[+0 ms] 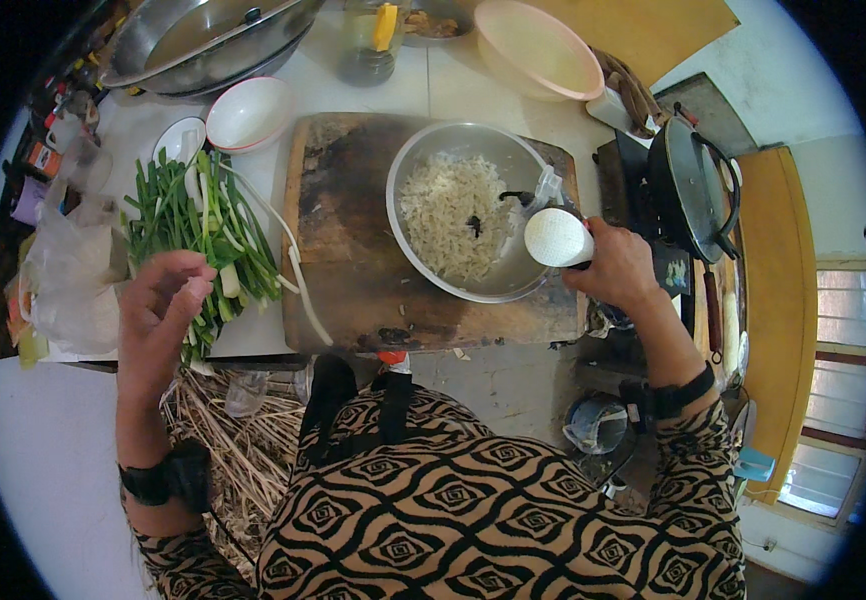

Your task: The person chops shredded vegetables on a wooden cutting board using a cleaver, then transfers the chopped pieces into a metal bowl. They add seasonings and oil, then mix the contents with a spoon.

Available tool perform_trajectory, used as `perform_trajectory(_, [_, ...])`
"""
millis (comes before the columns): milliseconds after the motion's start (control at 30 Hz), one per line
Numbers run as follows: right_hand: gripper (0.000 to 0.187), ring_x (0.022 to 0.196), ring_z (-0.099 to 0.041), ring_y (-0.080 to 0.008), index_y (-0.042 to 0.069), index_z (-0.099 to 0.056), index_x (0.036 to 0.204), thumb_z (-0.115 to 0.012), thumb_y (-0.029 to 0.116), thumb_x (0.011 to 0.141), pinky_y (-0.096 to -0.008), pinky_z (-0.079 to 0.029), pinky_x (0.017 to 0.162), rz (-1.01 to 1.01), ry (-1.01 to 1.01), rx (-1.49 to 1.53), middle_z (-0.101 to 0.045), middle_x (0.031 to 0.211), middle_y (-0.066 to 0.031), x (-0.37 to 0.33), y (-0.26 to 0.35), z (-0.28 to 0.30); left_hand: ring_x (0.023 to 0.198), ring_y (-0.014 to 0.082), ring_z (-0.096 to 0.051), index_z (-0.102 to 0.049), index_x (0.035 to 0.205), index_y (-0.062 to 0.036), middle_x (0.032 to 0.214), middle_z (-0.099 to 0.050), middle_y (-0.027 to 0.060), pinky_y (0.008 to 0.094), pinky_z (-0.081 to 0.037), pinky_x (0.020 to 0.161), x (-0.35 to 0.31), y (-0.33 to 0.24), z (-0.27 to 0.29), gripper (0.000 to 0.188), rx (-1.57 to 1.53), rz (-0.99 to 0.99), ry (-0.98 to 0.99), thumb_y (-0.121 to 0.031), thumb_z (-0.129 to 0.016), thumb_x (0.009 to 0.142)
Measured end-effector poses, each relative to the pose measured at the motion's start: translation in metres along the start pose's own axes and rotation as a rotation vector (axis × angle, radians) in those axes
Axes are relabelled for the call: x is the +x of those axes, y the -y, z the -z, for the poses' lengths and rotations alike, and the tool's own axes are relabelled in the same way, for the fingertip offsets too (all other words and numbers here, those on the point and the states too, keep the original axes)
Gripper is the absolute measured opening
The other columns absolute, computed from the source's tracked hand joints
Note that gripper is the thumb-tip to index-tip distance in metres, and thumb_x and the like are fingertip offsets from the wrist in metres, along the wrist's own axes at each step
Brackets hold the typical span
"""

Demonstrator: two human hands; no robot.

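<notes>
The bottle [558,238] tilts over the right side of the metal bowl [513,150], gripped by the right hand [615,262]; dark liquid [474,228] marks the pale chopped food [443,215] within that bowl. Under the bowl lies a wooden board [343,230] on the bench [433,90]. Left of the bowl, beside green onions [158,205], the left hand [161,305] curls loosely; whether it pinches anything, I cannot tell.
</notes>
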State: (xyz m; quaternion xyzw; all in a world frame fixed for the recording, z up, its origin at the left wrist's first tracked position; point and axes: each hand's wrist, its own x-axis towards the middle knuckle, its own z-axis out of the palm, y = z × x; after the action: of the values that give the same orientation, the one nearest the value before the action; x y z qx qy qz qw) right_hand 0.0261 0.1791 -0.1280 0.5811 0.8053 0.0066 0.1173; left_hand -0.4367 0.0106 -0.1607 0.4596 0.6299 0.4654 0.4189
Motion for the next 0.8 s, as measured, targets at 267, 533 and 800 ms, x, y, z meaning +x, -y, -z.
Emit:
perform_trajectory(267, [0.06,0.086,-0.068,-0.0331,0.003,-0.062,0.108,-0.078,0.035,0.061,-0.0396,-0.054,0.078,-0.035,-0.163,0.342,-0.069,0.09,-0.0189,-0.011,0.01,0.011,0.091,0.0101,-0.057,-0.057,0.117,-0.0051,0.101,-0.063,0.0039,0.0258,-0.046,0.078,0.003,-0.008,-0.021,0.031,0.131,-0.081,0.122,-0.009,-0.064,0.087])
perform_trajectory(533, [0.05,0.085,-0.063,-0.014,-0.003,-0.062,0.107,-0.081,0.016,0.065,-0.0309,-0.051,0.08,0.206,-0.244,1.129,-0.067,0.096,-0.0089,-0.031,0.049,0.06,0.114,0.0294,-0.058,-0.035,0.137,-0.0029,0.118,-0.06,0.0191,0.0387,-0.045,0.097,0.023,-0.073,-0.154,0.084,0.166,-0.358,0.405,-0.026,-0.082,0.071])
perform_trajectory(800, [0.065,0.1,-0.058,-0.0156,-0.002,-0.058,0.119,-0.085,0.029,0.069,-0.0332,-0.047,0.09,0.453,-0.012,1.288,-0.065,0.11,-0.0116,-0.024,0.115,0.052,0.107,0.0252,-0.059,-0.048,0.124,0.0021,0.117,-0.059,0.0151,0.0371,-0.046,0.094,0.01,-0.065,-0.188,0.079,0.166,-0.18,0.399,-0.032,-0.086,0.063])
